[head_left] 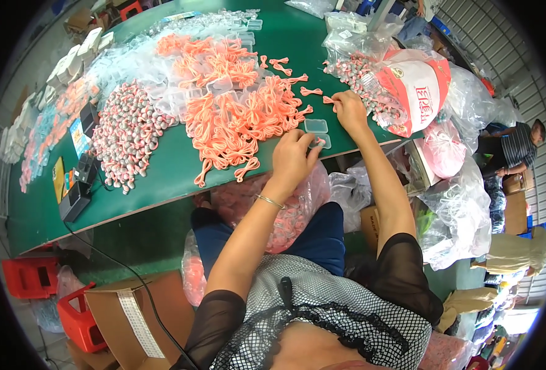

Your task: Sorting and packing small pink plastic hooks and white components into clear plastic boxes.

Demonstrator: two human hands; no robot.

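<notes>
- Took left hand as clock centre, twelve toward top of view; noted thin bracelet on its wrist.
- Found open clear box at one o'clock, near table edge, with lid half on the far side and other half close to left fingertips.
- Saw left fingers bent, thumb near forefinger; noticed something small and pinkish at the tips. Cannot tell whether grasped or only touched.
- Located clear bag of pinkish pieces at six o'clock, between the knees.
- Placed right hand at two o'clock, thumb and forefinger pinching one end of an orange cord bundle.
- Recorded large pile of orange cords at ten o'clock, spread on green table.
- Logged red-and-white bag at two o'clock, beyond right hand, lying over with grey-and-pink balls at its mouth.
- Marked heap of similar balls at nine o'clock, left of the cords.
- Observed pale clear boxes heaped at ten o'clock, behind balls and cords.
- Noted cardboard box and red stool near eight o'clock, off the table.
- Spotted co-worker in striped top at three o'clock, farther off.
</notes>
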